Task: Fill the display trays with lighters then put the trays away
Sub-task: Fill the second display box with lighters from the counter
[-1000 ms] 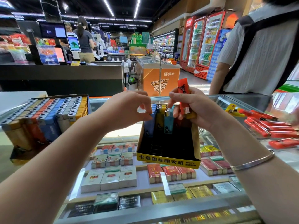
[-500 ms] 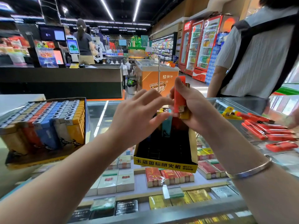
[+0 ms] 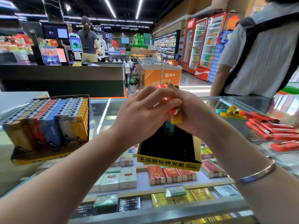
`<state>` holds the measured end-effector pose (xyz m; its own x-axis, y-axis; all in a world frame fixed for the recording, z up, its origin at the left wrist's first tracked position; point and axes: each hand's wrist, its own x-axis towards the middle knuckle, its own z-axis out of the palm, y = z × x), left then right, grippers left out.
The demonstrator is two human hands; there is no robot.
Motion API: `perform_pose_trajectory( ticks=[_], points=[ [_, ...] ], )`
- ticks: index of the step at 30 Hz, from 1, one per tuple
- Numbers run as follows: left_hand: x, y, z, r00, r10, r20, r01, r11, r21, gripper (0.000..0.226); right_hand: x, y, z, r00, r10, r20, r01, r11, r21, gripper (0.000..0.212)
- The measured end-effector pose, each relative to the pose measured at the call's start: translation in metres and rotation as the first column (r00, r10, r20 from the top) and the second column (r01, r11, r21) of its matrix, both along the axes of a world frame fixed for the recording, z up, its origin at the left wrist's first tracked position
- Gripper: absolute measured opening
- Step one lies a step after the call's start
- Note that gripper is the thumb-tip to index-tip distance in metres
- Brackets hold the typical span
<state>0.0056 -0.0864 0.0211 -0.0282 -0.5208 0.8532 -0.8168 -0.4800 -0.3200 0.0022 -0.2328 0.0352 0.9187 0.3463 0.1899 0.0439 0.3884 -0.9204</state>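
Observation:
A black and yellow display tray [image 3: 168, 160] stands on the glass counter, mostly unfilled, with a teal lighter [image 3: 169, 129] showing at its back. Above it my right hand [image 3: 192, 113] holds an orange lighter [image 3: 168, 99] and a yellow lighter [image 3: 176, 119]. My left hand [image 3: 142, 113] has its fingers curled over the orange lighter, touching the right hand. A full tray of lighters [image 3: 48, 123] in rows of tan, orange, blue, white and yellow sits at the left.
Loose orange lighters [image 3: 271, 128] and a yellow one [image 3: 231, 111] lie on the glass counter [image 3: 106, 113] at the right. Cigarette packs fill the case under the glass. A person in a grey shirt [image 3: 262, 50] stands behind the counter at right.
My left hand rose from the tray's back row and closed over the orange lighter held by my right hand. Both hands now meet above the tray.

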Motion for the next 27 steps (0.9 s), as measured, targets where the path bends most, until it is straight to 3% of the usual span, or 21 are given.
perform_pose_trajectory(
  ticks=[5,9,12,14,22,24,27],
  points=[
    [-0.009,-0.002,0.007,0.952,-0.173,-0.255,0.102,0.958,-0.269,0.014,0.005,-0.011,0.004,0.972,-0.208,0.112,0.223,0.964,-0.143,0.033],
    [-0.014,-0.004,0.011,0.816,-0.298,-0.496,0.083,0.908,-0.410,0.021,0.014,-0.034,0.005,0.873,-0.428,0.233,0.471,0.863,-0.181,0.031],
    [-0.016,-0.007,0.010,0.671,-0.292,-0.682,0.075,0.941,-0.329,0.029,0.023,-0.047,0.001,0.715,-0.588,0.378,0.693,0.666,-0.275,0.028],
    [-0.016,-0.010,0.007,0.640,-0.217,-0.737,0.054,0.970,-0.239,0.025,0.027,-0.051,-0.002,0.664,-0.636,0.392,0.745,0.604,-0.282,0.026],
    [-0.011,-0.015,-0.002,0.648,0.125,-0.751,-0.076,0.992,0.100,0.010,0.026,-0.050,-0.002,0.630,-0.659,0.411,0.776,0.556,-0.298,0.023],
    [-0.010,-0.015,-0.001,0.589,0.109,-0.801,-0.052,0.994,0.096,0.016,0.025,-0.050,-0.001,0.634,-0.658,0.407,0.773,0.561,-0.296,0.022],
    [-0.010,-0.012,0.004,0.390,0.026,-0.921,0.058,0.997,0.053,0.025,0.024,-0.049,0.000,0.633,-0.656,0.410,0.773,0.562,-0.295,0.022]
  ],
)
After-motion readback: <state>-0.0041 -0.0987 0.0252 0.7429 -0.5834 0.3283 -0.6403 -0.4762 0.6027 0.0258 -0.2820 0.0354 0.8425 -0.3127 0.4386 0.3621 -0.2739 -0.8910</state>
